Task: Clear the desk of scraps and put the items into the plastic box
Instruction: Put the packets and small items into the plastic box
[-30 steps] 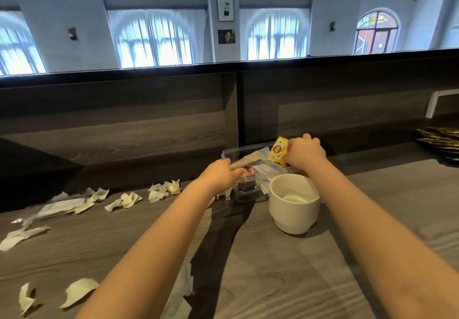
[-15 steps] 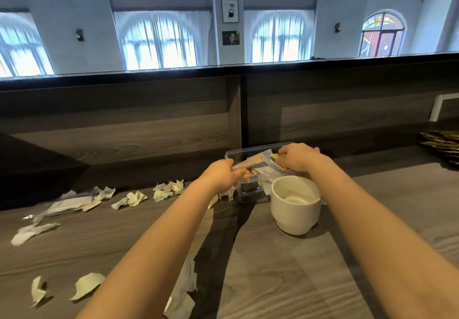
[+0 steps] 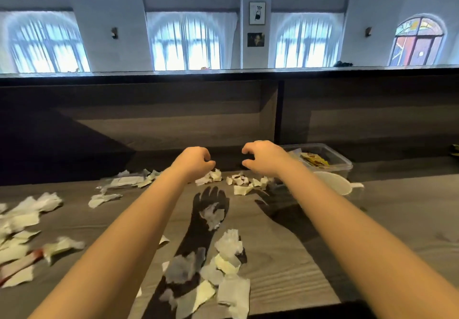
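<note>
The clear plastic box (image 3: 344, 162) stands at the back right of the desk with yellow packets and papers inside. My left hand (image 3: 193, 161) and my right hand (image 3: 263, 158) hover side by side above the desk, left of the box, fingers loosely curled and holding nothing. Just below and beyond them lies a row of torn paper scraps (image 3: 239, 182) along the back of the desk. More crumpled scraps (image 3: 227, 266) lie near the front, between my forearms.
A white cup (image 3: 334, 182) stands in front of the box, partly hidden by my right forearm. Many scraps (image 3: 27, 214) and a red-marked piece (image 3: 22, 264) cover the desk's left side. A dark wooden partition (image 3: 173, 120) rises behind the desk.
Both hands have left the box and moved left over the scraps; the yellow packet now lies in the box. The view has swung left and down.
</note>
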Motion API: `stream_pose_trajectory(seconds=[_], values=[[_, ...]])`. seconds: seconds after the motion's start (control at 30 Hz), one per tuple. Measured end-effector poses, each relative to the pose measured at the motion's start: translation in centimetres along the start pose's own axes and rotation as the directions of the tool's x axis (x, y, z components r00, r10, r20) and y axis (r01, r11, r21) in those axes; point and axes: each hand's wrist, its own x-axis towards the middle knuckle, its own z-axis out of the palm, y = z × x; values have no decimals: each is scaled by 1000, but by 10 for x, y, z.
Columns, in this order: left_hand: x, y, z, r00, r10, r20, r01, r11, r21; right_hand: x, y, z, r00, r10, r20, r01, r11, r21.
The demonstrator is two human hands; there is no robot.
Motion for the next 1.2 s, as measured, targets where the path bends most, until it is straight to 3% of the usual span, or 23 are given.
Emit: stream_pose_trajectory(seconds=[0.37, 0.83, 1.2], values=[[-62, -142, -52, 987, -148, -63, 150, 989, 16, 6, -133, 51, 981, -167, 102, 163, 985, 49], [-83, -299, -86, 909, -396, -133, 403, 915, 33, 84, -242, 136, 964, -181, 197, 193, 980, -47], [-55, -326, -82, 935, -310, -174, 310, 950, -27, 142, -264, 169, 956, -144, 256, 189, 968, -164]])
